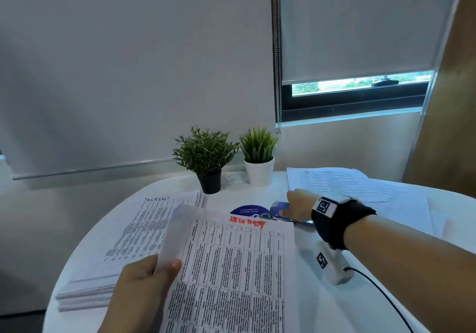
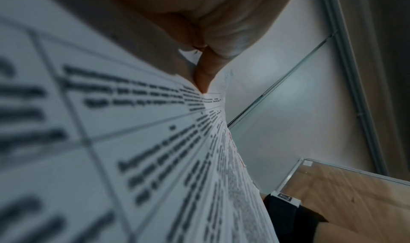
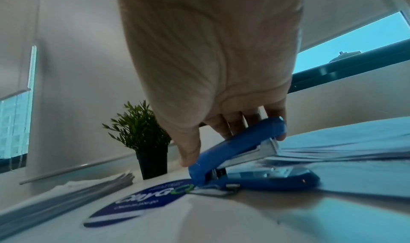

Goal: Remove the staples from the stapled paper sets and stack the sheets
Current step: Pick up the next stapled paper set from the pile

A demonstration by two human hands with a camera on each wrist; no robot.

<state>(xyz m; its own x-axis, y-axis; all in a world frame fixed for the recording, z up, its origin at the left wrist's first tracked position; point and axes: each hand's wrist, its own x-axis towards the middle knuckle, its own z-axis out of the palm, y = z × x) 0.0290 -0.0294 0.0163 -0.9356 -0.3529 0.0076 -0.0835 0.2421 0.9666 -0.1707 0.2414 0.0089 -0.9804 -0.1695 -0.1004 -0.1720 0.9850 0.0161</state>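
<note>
The left hand (image 1: 144,278) pinches the near-left edge of a paper set (image 1: 231,268) raised over the white worktop (image 1: 373,294); red handwriting across its top is illegible. The right hand (image 1: 298,202) grips a blue stapler (image 3: 241,152) sitting on the worktop beside a blue round sticker (image 1: 240,210) with small unreadable print. The left stack (image 1: 144,229) is headed "TASKLIST". More sheets (image 1: 360,188) lie far right.

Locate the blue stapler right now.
Head view, right of centre: blue stapler on the white table, gripped by the right hand, beside the round blue sticker.
</note>
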